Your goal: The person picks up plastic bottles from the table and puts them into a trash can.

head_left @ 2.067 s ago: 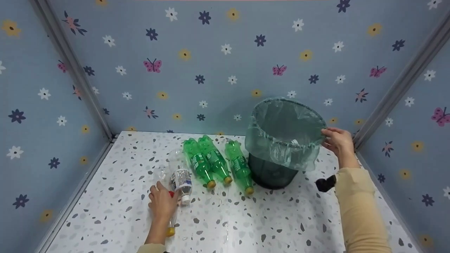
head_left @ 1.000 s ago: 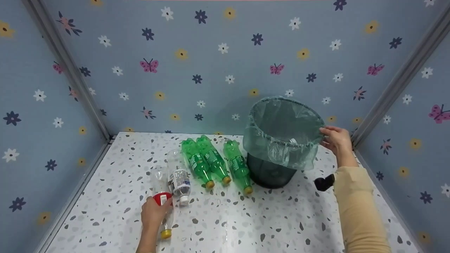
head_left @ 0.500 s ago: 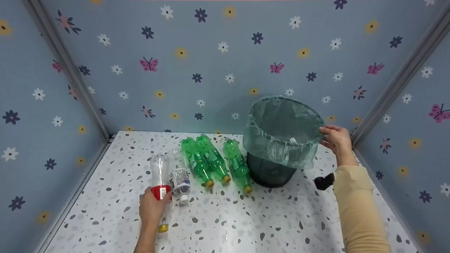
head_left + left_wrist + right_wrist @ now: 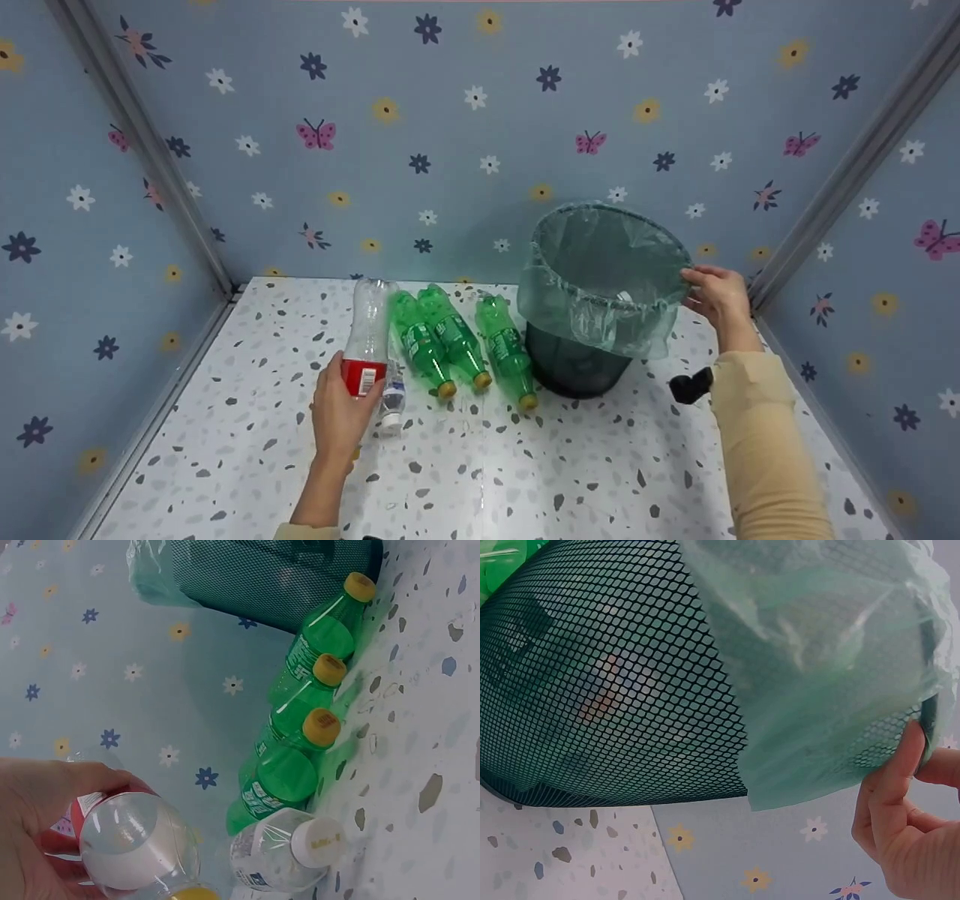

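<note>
My left hand (image 4: 341, 409) grips a clear plastic bottle (image 4: 369, 319) round its red label, raised off the table; its yellow cap (image 4: 193, 892) shows in the left wrist view. Behind it, partly hidden, lies another clear bottle with a white cap (image 4: 391, 418). My right hand (image 4: 718, 296) pinches the rim of a dark mesh trash can (image 4: 577, 364). A thin green bag (image 4: 600, 322) lines the can and hangs over its rim. Through the mesh in the right wrist view, blurred coloured items show inside.
Three green bottles with yellow caps lie left of the can: a left one (image 4: 424, 349), a middle one (image 4: 457, 337) and one nearest the can (image 4: 510, 356). Flowered panels (image 4: 480, 142) enclose the speckled tabletop (image 4: 480, 472) at the back and sides.
My left hand has taken hold of the red-labelled bottle, lifted it and moved it forward and right, over the white-capped bottle. The right hand stays at the can's rim.
</note>
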`<control>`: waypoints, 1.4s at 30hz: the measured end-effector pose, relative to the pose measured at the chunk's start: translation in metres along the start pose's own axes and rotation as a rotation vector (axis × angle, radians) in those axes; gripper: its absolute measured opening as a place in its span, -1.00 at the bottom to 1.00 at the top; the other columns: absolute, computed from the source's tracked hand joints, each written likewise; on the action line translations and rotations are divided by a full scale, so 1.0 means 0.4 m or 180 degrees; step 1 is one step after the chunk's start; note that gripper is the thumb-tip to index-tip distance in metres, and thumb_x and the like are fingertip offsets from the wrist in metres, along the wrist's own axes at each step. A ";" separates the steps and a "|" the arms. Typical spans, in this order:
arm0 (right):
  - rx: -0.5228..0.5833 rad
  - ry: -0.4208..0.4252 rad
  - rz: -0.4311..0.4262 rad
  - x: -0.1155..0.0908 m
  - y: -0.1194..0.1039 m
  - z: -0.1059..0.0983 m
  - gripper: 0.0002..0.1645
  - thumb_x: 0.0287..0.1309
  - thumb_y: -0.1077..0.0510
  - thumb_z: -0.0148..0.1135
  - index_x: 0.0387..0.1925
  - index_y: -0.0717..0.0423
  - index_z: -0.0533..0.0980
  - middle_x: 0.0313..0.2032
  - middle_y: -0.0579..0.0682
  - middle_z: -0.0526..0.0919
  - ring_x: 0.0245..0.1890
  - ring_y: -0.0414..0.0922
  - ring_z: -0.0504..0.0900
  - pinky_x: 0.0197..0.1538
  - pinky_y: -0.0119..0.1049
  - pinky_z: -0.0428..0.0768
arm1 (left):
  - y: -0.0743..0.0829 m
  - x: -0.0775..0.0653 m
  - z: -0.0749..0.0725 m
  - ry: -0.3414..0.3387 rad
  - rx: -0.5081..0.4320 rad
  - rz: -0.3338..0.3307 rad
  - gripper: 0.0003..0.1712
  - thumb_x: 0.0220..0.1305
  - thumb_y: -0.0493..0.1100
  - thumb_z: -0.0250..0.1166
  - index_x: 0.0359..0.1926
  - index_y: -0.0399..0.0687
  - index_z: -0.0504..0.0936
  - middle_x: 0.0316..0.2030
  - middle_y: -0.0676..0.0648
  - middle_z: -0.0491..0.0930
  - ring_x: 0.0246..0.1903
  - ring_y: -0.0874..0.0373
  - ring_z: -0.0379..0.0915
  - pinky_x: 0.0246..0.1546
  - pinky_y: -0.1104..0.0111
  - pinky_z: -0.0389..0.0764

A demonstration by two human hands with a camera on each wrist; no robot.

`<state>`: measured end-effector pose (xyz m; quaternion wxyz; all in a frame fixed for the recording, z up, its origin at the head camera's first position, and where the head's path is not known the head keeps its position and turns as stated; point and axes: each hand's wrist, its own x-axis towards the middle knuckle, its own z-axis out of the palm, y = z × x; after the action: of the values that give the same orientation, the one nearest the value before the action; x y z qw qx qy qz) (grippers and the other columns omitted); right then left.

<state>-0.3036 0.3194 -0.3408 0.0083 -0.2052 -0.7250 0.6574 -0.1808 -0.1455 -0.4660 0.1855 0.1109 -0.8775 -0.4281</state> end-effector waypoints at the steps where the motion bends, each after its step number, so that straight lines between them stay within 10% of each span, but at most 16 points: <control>1: -0.0005 0.0004 0.0004 0.000 -0.001 0.000 -0.30 0.17 0.15 0.06 0.30 0.20 0.07 -0.21 -0.05 0.35 -0.31 -0.21 0.48 -0.39 -0.47 0.52 | 0.008 0.002 -0.001 0.0032 -0.0001 0.0038 -0.18 -0.02 -0.21 0.33 0.21 -0.40 0.14 -0.01 -0.36 0.32 -0.03 -0.20 0.30 -0.05 -0.04 0.35; 23: -0.0010 -0.0003 -0.0013 0.002 -0.001 0.001 -0.29 0.16 0.15 0.07 0.30 0.20 0.06 -0.18 -0.05 0.34 -0.33 -0.22 0.48 -0.42 -0.49 0.51 | 0.210 0.086 0.023 0.0113 0.0055 0.0772 -0.20 -0.12 -0.26 0.40 0.19 -0.26 0.26 0.02 -0.29 0.36 -0.04 -0.16 0.29 -0.10 -0.01 0.36; 42: -0.0019 0.0028 0.0024 0.006 0.000 0.000 -0.30 0.15 0.15 0.08 0.29 0.20 0.08 -0.17 -0.05 0.35 -0.17 -0.14 0.45 -0.38 -0.47 0.52 | 0.425 0.146 0.078 -0.0228 0.0504 0.1465 -0.21 -0.06 -0.22 0.38 0.24 -0.13 0.27 0.08 -0.21 0.35 0.03 -0.11 0.28 -0.08 0.06 0.36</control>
<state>-0.3057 0.3200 -0.3414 0.0084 -0.2108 -0.7262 0.6544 -0.2530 -0.0406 -0.3353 0.2377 -0.0930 -0.9164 -0.3081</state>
